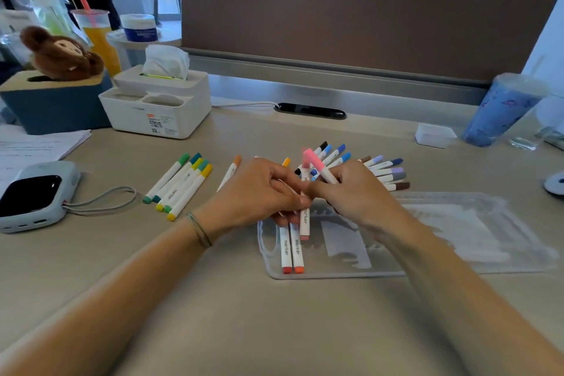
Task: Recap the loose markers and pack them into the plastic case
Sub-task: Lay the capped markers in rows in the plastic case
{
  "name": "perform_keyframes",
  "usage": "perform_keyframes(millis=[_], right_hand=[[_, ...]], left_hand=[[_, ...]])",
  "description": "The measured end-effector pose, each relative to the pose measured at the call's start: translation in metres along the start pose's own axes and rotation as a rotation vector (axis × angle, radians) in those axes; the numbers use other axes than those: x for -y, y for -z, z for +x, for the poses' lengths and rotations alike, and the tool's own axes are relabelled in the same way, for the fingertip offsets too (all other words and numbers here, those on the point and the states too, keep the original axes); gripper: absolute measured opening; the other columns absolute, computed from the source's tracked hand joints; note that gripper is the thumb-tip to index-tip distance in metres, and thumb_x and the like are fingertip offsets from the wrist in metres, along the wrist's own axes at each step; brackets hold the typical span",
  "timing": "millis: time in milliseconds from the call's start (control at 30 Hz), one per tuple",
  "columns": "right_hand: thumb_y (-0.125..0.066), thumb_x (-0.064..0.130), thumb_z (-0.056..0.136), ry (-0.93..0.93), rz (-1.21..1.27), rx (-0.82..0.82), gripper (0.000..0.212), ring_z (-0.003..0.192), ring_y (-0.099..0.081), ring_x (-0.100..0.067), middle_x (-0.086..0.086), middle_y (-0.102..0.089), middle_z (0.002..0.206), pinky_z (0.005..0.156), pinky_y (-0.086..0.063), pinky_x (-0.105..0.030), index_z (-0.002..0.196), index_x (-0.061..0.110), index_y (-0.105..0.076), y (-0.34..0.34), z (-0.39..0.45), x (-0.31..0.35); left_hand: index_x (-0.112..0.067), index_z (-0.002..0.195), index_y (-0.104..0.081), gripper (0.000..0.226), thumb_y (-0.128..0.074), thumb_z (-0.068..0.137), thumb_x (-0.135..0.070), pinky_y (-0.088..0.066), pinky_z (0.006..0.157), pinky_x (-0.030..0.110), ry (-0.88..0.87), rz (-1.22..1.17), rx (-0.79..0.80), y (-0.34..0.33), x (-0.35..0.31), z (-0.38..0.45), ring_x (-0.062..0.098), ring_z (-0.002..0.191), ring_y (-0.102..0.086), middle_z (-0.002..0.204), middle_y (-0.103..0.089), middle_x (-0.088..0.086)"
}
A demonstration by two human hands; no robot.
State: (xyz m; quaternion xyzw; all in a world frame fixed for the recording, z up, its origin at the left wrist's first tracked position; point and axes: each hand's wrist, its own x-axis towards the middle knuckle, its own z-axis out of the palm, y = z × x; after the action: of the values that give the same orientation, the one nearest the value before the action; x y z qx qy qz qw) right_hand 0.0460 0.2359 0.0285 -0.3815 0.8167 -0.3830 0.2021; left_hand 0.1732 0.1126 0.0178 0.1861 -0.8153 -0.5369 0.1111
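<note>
The clear plastic case (341,274) lies open on the desk in front of me, its lid (476,235) spread to the right. My left hand (259,189) grips several white markers over the case's left end: a red one (285,253), an orange one (297,253) and a pink one (304,220). My right hand (357,192) pinches another pink-capped marker (320,166), tilted up to the left, right beside the left hand's fingers. A fan of blue, purple, grey and brown markers (384,169) lies behind the hands. Green and yellow markers (180,183) lie at the left, with one orange marker (230,171) beside them.
At the back left stand a white tissue box (158,104), a blue box with a plush toy (58,55) and an orange drink (97,36). A grey device with a strap (33,195) and papers (36,143) are at the left. A blue cup (500,110) and small clear tub (435,135) are at the right.
</note>
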Motion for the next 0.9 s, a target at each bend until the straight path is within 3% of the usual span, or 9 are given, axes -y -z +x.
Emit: perform_keyframes(millis=[100,200,333,433,700,800,900], right_hand=[[-0.071,0.032,0.090,-0.055,-0.022,0.054,0.028,0.045,-0.053,-0.003,0.009,-0.053,0.044,0.054,-0.036,-0.023,0.067,0.016,-0.070,0.002,-0.001,-0.006],[-0.074,0.034,0.088,-0.109,-0.135,0.182,0.027,0.050,-0.051,-0.011,0.002,-0.057,0.055,0.056,-0.041,-0.027,0.072,0.013,-0.070,0.000,-0.001,-0.012],[-0.075,0.033,0.091,-0.132,-0.171,0.241,0.027,0.043,-0.054,-0.010,0.001,-0.063,0.052,0.049,-0.045,-0.021,0.076,0.011,-0.070,-0.006,-0.004,-0.017],[-0.073,0.031,0.093,-0.128,-0.173,0.239,0.020,0.042,-0.057,-0.005,0.004,-0.065,0.052,0.053,-0.046,-0.022,0.081,0.015,-0.070,-0.010,-0.003,-0.018],[-0.073,0.035,0.092,-0.082,-0.277,0.152,0.011,0.059,-0.066,-0.011,0.001,-0.070,0.069,0.064,-0.055,-0.026,0.093,0.024,-0.069,-0.020,-0.005,-0.021],[-0.077,0.036,0.088,-0.061,-0.304,0.137,0.014,0.068,-0.067,-0.014,0.001,-0.070,0.073,0.066,-0.054,-0.028,0.088,0.023,-0.073,-0.018,-0.006,-0.020],[-0.080,0.033,0.086,-0.037,-0.215,0.153,0.012,0.065,-0.065,-0.010,0.003,-0.070,0.071,0.061,-0.049,-0.024,0.081,0.024,-0.073,-0.010,-0.010,-0.019]], left_hand=[[-0.020,0.102,-0.076,0.019,-0.079,0.084,-0.027,-0.054,0.058,0.015,0.022,0.192,0.081,0.007,0.001,0.002,0.010,0.066,-0.073,0.077,-0.077,-0.003],[-0.024,0.091,-0.075,0.023,-0.084,0.075,-0.039,-0.049,0.062,0.013,0.032,0.398,0.046,0.016,0.009,0.007,0.003,0.062,-0.064,0.068,-0.071,-0.011],[-0.023,0.085,-0.069,0.028,-0.085,0.073,-0.043,-0.047,0.066,0.018,0.068,0.539,0.080,0.015,0.015,0.008,0.002,0.062,-0.057,0.069,-0.065,-0.010],[-0.023,0.085,-0.068,0.034,-0.083,0.072,-0.050,-0.041,0.062,0.015,0.058,0.617,0.098,0.011,0.012,0.006,0.005,0.068,-0.055,0.073,-0.061,-0.013],[-0.017,0.078,-0.064,0.056,-0.077,0.065,-0.070,-0.039,0.059,0.022,0.054,0.711,0.064,0.000,0.015,0.005,0.008,0.065,-0.051,0.072,-0.061,-0.004],[-0.023,0.082,-0.065,0.050,-0.078,0.065,-0.068,-0.041,0.061,0.023,0.039,0.699,0.051,0.001,0.016,0.005,0.009,0.071,-0.054,0.076,-0.060,-0.009],[-0.030,0.098,-0.067,0.036,-0.078,0.074,-0.056,-0.046,0.064,0.016,0.003,0.539,0.002,0.006,0.011,0.006,0.004,0.074,-0.060,0.084,-0.067,-0.007]])
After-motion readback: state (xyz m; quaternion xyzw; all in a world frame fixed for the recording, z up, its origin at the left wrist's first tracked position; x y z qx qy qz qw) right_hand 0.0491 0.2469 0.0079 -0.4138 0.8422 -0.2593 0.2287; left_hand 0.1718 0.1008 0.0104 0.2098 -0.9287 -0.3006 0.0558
